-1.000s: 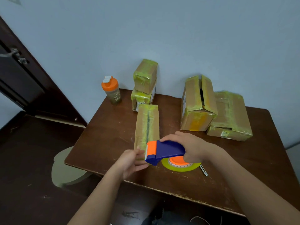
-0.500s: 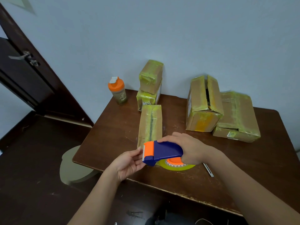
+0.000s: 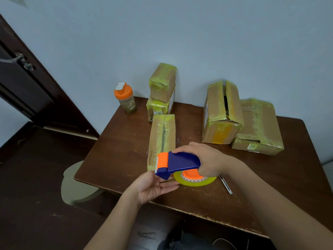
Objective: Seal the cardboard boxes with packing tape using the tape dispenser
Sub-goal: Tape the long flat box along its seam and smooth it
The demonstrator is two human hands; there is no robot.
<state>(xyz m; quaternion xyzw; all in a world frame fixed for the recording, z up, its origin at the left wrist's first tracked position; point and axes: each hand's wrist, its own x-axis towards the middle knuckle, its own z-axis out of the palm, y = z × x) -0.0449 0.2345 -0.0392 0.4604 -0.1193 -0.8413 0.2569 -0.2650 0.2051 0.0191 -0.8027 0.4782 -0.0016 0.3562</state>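
My right hand grips a blue and orange tape dispenser loaded with a yellowish tape roll, held just above the near part of the brown table. My left hand lies palm up under the dispenser's orange nose, fingers apart, fingertips touching its underside. A long narrow cardboard box with a taped seam lies right behind the dispenser. A taller box at the back right has a dark gap between its top flaps.
A flat taped box lies right of the taller one. Two small taped boxes are stacked at the wall, beside an orange-lidded shaker bottle. A thin metal cutter lies right of the tape roll. A dark door stands left.
My left hand has slid down from the narrow box's near end to lie palm up under the dispenser's nose. The dispenser has stayed at about the same spot over the table.
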